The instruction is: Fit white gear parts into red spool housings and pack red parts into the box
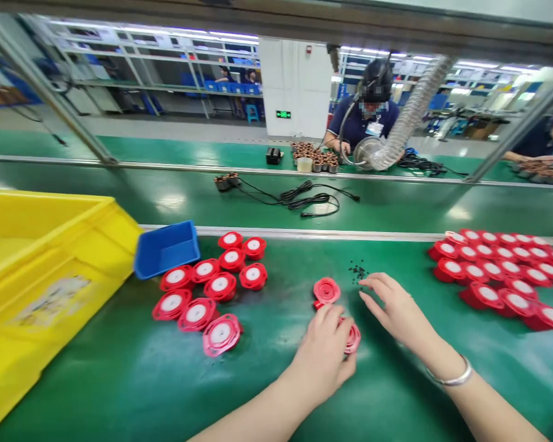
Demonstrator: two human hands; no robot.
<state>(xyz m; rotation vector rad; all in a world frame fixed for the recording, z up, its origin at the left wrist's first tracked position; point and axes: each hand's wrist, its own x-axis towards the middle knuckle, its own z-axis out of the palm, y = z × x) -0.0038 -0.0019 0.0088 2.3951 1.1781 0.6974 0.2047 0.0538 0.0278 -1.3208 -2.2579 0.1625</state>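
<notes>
My left hand [325, 347] is wrapped over a red round part [352, 337] on the green bench, covering much of it. Just beyond my fingers lies another red part [327, 290], with no white centre showing. My right hand [387, 301], a silver bangle on its wrist, has its thumb and forefinger a little apart beside a scatter of tiny black pieces [358, 270]. Whether the fingertips touch a piece is too small to tell. Several red parts with white centres [220, 283] stand to the left, and a larger group [493, 270] stands in rows at the right.
A yellow crate [55, 294] fills the left side, with a blue tray [168, 248] beside it. Black cables [308, 197] lie on the conveyor beyond a metal rail. Across it, a person [368, 116] sits near copper coils [313, 156] and a flexible duct [412, 113].
</notes>
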